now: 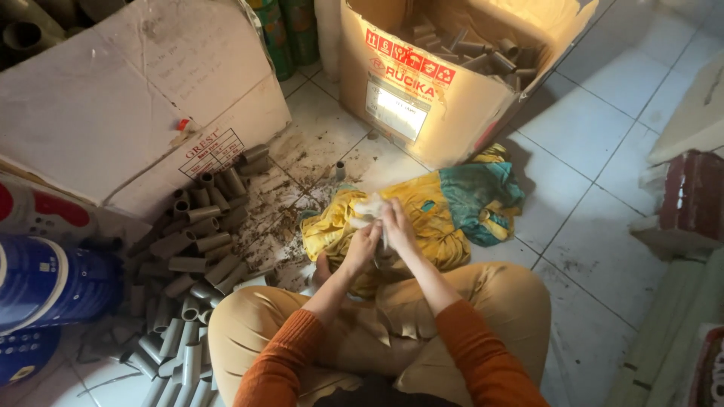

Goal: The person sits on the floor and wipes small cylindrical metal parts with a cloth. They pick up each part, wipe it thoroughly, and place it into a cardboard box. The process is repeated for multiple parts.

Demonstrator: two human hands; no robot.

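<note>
Sitting cross-legged on the tiled floor (603, 113), the person has both hands closed together on a pale rag (369, 207), the left hand (362, 247) below, the right hand (396, 226) above. A yellow cloth (422, 218) lies beneath. Grey pipe pieces (196, 249) are heaped left; an open cardboard box (422, 98) stands beyond.

Counted on the tiled floor

Two cardboard boxes: a closed one far left (128, 98), an open one far right (445, 83) with grey pipe pieces. One heap of grey pipe pieces (188, 264) near left, too many to count. One yellow-green cloth (445, 211). Two hands (377, 230).
</note>
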